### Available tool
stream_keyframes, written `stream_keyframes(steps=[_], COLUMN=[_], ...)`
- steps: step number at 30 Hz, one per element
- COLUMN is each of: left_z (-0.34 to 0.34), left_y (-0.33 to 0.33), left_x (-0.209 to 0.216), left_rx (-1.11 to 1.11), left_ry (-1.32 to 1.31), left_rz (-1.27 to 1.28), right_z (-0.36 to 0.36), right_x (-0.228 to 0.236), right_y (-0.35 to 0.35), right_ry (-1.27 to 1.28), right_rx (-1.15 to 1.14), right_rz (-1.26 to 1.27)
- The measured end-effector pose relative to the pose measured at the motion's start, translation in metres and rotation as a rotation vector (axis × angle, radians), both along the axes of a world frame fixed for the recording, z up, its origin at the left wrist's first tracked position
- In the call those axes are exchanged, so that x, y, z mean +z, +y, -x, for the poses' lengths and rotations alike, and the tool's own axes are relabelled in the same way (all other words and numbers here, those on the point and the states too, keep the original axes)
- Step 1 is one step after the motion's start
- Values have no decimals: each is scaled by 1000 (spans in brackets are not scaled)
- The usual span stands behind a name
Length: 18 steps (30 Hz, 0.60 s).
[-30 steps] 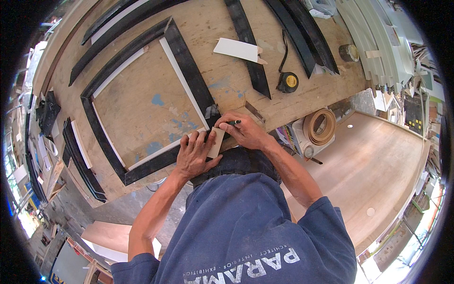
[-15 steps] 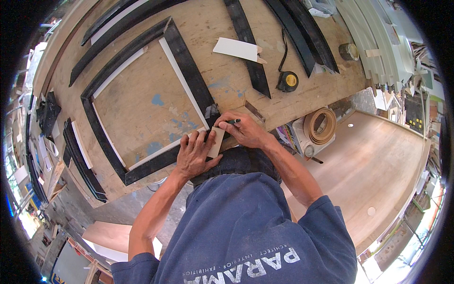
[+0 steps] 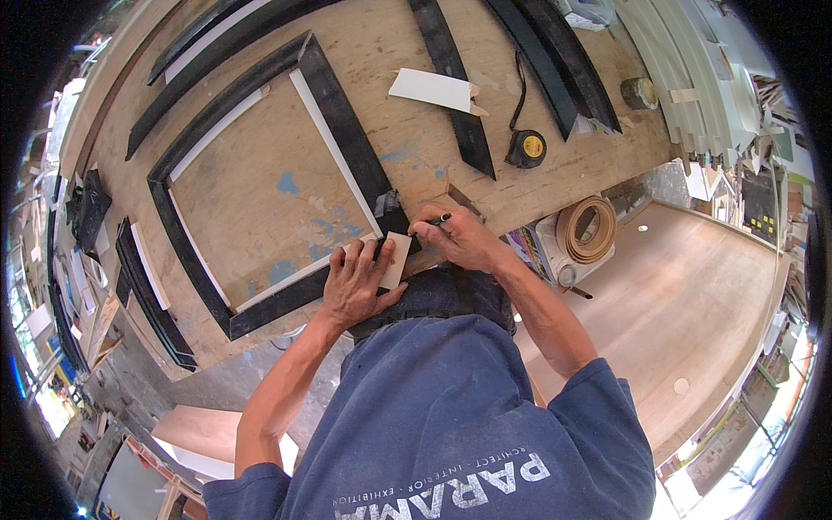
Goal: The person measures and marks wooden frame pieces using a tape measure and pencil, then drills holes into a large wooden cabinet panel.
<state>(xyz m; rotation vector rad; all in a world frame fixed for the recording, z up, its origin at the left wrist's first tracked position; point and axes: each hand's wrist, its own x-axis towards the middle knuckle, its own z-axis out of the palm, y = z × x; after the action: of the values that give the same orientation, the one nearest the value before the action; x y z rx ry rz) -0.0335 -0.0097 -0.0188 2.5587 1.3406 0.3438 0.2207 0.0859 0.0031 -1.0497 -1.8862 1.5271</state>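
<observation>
My left hand (image 3: pixel 351 282) holds a small pale wooden block (image 3: pixel 397 260) down on the near right corner of a black frame (image 3: pixel 282 303), fingers bent over it and thumb by its near edge. Just right of the block, my right hand (image 3: pixel 459 236) is closed around a dark pen (image 3: pixel 440 219), held in a writing grip with its tip hidden by the fingers. White strips (image 3: pixel 334 147) line the frame's inner edges. A grey patch marks the black bar just beyond my hands.
The frame lies on a paint-stained plywood table (image 3: pixel 286 186). Beyond are black bars (image 3: pixel 451 87), a white offcut (image 3: pixel 429 88), a tape measure (image 3: pixel 526 148) and a tin (image 3: pixel 640 94). A roll of edge banding (image 3: pixel 589 230) sits off the table's right edge, near a large wooden panel (image 3: pixel 667 321).
My right hand has shifted slightly to the right, away from the block, carrying the pen with it. My left hand and the block stay put.
</observation>
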Motion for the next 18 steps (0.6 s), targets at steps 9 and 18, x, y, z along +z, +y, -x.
stream_keyframes(steps=[9, 18], left_z=[0, 0], left_y=[1, 0], left_x=[2, -1], left_rx=[-3, -4], left_ry=[-6, -6], left_rz=[-2, -5], right_z=[-3, -4], right_x=[3, 1], right_y=[1, 0], right_ry=[-14, -16], right_rx=[1, -7], right_rz=[32, 4])
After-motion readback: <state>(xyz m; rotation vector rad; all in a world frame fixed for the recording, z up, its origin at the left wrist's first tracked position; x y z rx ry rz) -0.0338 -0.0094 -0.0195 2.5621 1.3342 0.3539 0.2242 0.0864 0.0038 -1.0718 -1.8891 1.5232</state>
